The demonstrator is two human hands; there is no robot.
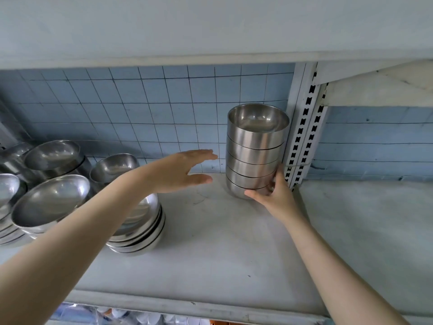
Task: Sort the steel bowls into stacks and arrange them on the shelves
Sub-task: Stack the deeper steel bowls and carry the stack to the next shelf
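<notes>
A tall stack of several nested steel bowls (pixel 255 151) stands at the back right of the grey shelf (pixel 210 242), close to the slotted upright. My right hand (pixel 273 191) grips the stack at its lowest bowls, thumb in front and fingers round the right side. To the left of the stack my left hand (pixel 185 171) hovers open, fingers spread, a short gap away from the bowls and touching nothing. A lower stack of wide shallow steel bowls (pixel 143 228) sits on the shelf partly under my left forearm.
More steel bowls (pixel 51 200) crowd the shelf's left end, some tilted. A white slotted upright (pixel 302 141) divides this bay from the neighbouring shelf (pixel 365 231) on the right. An upper shelf (pixel 210 26) overhangs, and blue tiles (pixel 152 109) back the bay.
</notes>
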